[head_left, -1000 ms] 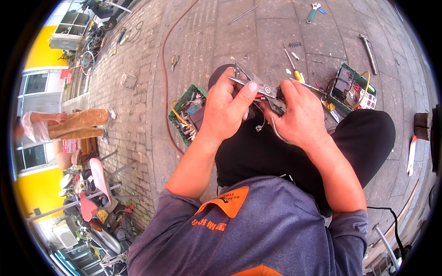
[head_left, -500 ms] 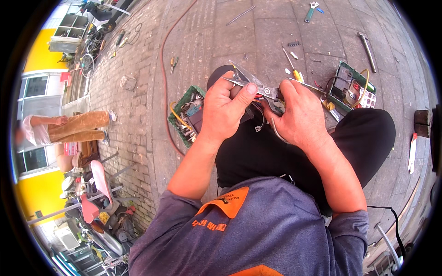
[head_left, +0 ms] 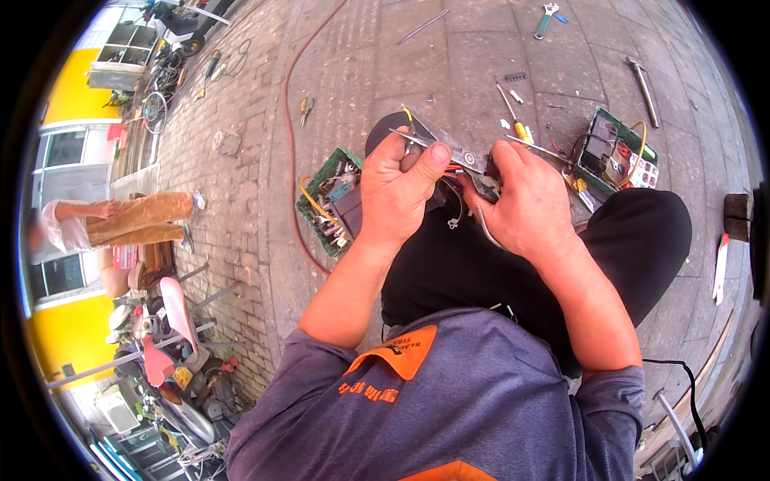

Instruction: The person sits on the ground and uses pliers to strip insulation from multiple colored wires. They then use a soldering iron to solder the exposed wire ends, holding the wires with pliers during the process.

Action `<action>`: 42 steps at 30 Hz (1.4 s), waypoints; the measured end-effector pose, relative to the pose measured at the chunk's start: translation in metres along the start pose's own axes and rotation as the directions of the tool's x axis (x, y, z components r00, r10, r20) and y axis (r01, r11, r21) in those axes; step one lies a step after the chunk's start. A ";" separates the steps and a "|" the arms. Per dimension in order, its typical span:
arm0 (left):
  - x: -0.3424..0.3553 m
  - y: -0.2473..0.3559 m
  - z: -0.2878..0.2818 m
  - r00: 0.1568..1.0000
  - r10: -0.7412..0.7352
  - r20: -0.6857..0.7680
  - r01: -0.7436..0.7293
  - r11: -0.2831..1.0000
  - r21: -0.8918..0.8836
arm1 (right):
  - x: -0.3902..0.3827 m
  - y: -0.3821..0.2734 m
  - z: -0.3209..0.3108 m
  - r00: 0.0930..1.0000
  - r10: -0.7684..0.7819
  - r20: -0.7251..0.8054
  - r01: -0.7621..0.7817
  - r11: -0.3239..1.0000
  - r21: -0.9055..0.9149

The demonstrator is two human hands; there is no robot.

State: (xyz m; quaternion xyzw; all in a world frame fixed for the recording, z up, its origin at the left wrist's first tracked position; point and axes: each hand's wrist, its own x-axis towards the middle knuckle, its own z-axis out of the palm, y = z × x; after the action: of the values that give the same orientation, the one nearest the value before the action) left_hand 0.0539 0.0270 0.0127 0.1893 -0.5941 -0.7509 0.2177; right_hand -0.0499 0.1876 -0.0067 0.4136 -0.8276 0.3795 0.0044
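Bright daylight falls evenly with faint shadows, while fisheye distortion bends the paving (head_left: 680, 321) toward the black-rimmed edges.

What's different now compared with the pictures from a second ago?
Hardly anything: the whole view shifts slightly, probably from head movement. Nothing was visibly taken up or let go. The right hand still grips the silver, scissors-like metal cutters; the left hand stays by their blades. The green-handled metal wrench lies where it was.
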 end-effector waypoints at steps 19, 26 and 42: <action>0.005 0.006 -0.001 0.996 0.007 0.092 -0.021 0.988 0.154 | 0.000 0.000 -0.004 0.999 -0.021 -0.035 0.020 0.999 -0.038; 0.002 0.006 0.001 0.999 0.034 0.034 -0.041 0.969 0.243 | 0.001 0.000 -0.007 1.000 -0.007 -0.014 0.006 0.998 -0.060; 0.005 0.011 -0.009 0.995 -0.011 0.100 -0.024 0.938 0.345 | -0.001 -0.003 -0.009 1.000 0.003 0.024 -0.002 1.000 -0.012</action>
State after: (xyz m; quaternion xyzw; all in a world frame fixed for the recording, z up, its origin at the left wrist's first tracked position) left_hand 0.0560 0.0151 0.0216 0.1848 -0.7273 -0.6429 0.1535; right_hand -0.0500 0.1924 0.0013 0.4170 -0.8303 0.3696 -0.0034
